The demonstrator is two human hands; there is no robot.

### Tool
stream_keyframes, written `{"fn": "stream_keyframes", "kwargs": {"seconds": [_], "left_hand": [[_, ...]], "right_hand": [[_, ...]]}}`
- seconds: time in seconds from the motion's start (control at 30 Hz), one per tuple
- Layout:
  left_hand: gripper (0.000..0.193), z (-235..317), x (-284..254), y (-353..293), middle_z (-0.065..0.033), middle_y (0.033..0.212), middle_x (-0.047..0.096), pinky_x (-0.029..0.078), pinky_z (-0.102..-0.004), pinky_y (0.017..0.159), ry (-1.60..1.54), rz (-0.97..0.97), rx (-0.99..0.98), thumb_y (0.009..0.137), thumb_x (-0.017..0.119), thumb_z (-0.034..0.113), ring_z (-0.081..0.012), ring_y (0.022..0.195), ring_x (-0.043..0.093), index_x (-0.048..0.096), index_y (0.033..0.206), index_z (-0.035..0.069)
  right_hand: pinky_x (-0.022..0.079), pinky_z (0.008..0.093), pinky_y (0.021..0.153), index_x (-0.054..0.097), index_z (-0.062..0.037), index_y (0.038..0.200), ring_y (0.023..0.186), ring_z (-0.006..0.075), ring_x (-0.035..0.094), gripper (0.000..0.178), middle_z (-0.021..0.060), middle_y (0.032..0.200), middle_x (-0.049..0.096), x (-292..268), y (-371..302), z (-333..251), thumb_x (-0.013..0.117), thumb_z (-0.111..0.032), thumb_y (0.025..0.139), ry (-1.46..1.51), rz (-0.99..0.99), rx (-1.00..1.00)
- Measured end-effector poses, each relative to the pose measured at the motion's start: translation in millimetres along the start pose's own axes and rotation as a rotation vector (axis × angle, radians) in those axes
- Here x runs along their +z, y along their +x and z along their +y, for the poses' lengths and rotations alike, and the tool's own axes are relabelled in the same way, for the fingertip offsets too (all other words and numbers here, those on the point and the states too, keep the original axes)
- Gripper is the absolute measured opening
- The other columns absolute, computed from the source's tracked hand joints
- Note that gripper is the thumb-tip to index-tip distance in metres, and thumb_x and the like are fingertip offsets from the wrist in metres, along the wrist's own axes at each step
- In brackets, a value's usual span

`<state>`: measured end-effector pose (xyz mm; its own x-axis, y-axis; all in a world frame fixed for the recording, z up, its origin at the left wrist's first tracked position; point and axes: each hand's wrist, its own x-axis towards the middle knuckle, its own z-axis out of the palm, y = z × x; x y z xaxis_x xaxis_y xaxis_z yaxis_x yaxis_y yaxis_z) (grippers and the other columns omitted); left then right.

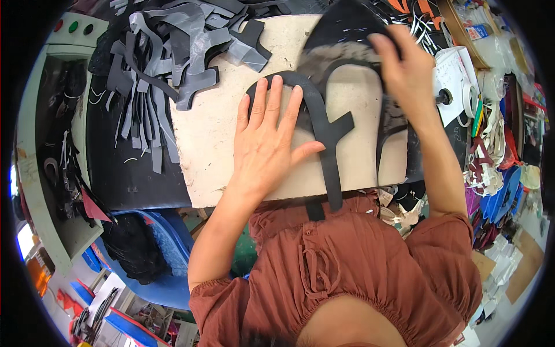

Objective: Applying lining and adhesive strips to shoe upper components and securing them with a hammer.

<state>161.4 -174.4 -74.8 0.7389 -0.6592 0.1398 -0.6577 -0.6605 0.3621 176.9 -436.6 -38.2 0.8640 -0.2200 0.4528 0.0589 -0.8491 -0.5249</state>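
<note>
Black strip [328, 141] curves, a tab [344, 123] branching off.

A black counter [136, 188] carries a cream board [202, 147], marked with small dark specks, across its middle. A heap of grey and black cut pieces [196, 49] covers the far left; it overlaps the board's far left corner, and narrow strips hang toward the near side over the black surface. Thin white scraps [130, 160] lie to the left. On the board, a curved black band [329, 147] arches at its far end; its side branch points right and its straight leg passes the near edge. A dark glossy sheet [335, 43], blurred, spans the far right. White paper [454, 87] occupies the right edge.
</note>
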Motion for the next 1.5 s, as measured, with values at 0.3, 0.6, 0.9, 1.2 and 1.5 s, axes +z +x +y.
{"fn": "stream_keyframes", "kwargs": {"seconds": [0.3,0.6,0.9,1.2,1.5], "left_hand": [[0.06,10.3,-3.2,13.7,-0.0212,0.155,0.033,0.017,-0.0538,0.118,0.005,-0.001,0.013,0.091,0.06,0.048,-0.0427,0.145,0.025,0.052,0.143,0.019],[0.061,2.0,-82.3,41.3,-0.0245,0.126,0.06,0.046,-0.0416,0.099,-1.111,0.568,0.015,0.106,0.04,0.038,-0.0307,0.116,0.06,0.027,0.151,-0.002],[0.078,9.9,-100.8,35.1,-0.01,0.101,0.071,0.052,-0.022,0.071,-1.357,0.32,-0.515,0.089,0.067,-0.002,-0.008,0.079,0.064,0.025,0.155,0.005],[0.03,-28.9,-66.0,28.5,-0.0079,0.108,0.071,0.051,-0.0208,0.083,-1.134,0.292,-0.633,0.091,0.069,0.003,-0.0082,0.091,0.065,0.067,0.121,-0.002],[0.02,-42.8,-27.1,26.7,0.0014,0.068,0.055,0.037,-0.0195,0.056,-0.69,0.305,-0.566,0.085,0.074,0.002,-0.0054,0.063,0.052,0.075,0.105,-0.001]], "right_hand": [[0.049,0.0187,0.078,0.067,0.0041,0.112,0.087,0.0075,0.065,0.022,0.0079,0.103,0.072,-146.3,-13.3,2.9,0.068,-0.007,0.094,0.11,0.43,0.082],[0.052,0.0232,0.073,0.063,0.0011,0.111,0.079,0.012,0.063,0.029,0.0066,0.093,0.067,-109.3,37.7,-74.4,0.066,-0.023,0.094,0.471,-0.089,0.263],[0.052,0.0217,0.067,0.069,-0.0008,0.108,0.075,0.0068,0.065,0.03,0.0024,0.088,0.071,-38.3,41.8,-55.3,0.073,-0.024,0.089,0.915,-0.89,0.376],[0.044,0.0194,0.052,0.07,-0.0043,0.099,0.058,0.0055,0.059,0.023,-0.0013,0.076,0.066,-1.5,30.9,-43.4,0.072,-0.025,0.09,0.863,-0.733,0.552],[0.046,0.0235,0.055,0.071,0.0031,0.094,0.06,0.0066,0.057,0.024,0.0031,0.07,0.065,40.5,9.4,-21.1,0.073,-0.019,0.086,0.581,-0.625,0.433]]}}
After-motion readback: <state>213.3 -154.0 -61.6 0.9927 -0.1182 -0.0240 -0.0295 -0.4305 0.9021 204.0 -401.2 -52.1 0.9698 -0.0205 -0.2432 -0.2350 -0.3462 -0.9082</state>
